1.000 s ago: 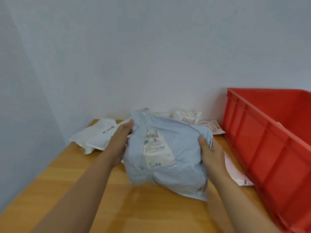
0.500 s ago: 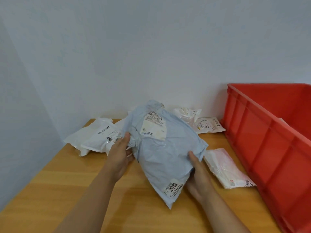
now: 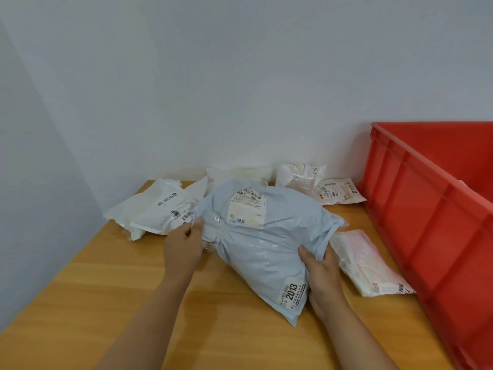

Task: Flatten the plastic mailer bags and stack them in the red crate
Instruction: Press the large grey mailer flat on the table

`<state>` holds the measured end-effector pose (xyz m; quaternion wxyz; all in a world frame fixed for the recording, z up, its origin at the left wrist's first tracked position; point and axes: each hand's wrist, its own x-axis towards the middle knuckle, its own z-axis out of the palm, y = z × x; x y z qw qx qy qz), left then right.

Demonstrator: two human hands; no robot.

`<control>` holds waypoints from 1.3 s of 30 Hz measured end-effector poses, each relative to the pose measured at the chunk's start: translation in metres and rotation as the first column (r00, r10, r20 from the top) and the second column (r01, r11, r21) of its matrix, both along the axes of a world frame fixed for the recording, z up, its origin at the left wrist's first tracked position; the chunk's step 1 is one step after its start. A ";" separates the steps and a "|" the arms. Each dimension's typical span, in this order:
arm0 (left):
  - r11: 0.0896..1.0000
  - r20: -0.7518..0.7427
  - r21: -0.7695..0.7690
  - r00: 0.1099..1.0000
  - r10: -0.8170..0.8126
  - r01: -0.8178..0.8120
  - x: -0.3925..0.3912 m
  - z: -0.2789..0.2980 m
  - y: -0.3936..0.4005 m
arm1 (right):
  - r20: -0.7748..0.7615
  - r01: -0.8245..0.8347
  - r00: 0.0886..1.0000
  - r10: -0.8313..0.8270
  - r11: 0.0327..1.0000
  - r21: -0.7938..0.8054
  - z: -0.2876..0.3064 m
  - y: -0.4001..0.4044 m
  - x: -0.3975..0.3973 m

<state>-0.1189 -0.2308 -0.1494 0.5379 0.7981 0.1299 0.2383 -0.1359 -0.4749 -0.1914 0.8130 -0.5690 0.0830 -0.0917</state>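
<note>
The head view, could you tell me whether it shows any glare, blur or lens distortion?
Head view: sharp, evenly lit; soft sheen on the blue mailer bag; the "2013" label is readable; wide-angle bending shows along the red crate rim.

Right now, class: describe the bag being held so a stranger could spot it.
Start at the red crate on the right. Just left of it, mid-table, both hands grip one bulging bag. It alone is pale blue, with "2013" on its near corner; the rest are white.
</note>
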 end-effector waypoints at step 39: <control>0.806 -0.047 -0.540 0.947 -0.318 0.244 -0.007 0.032 0.017 | 0.035 -0.285 0.943 0.331 0.747 0.600 0.017 -0.030 -0.008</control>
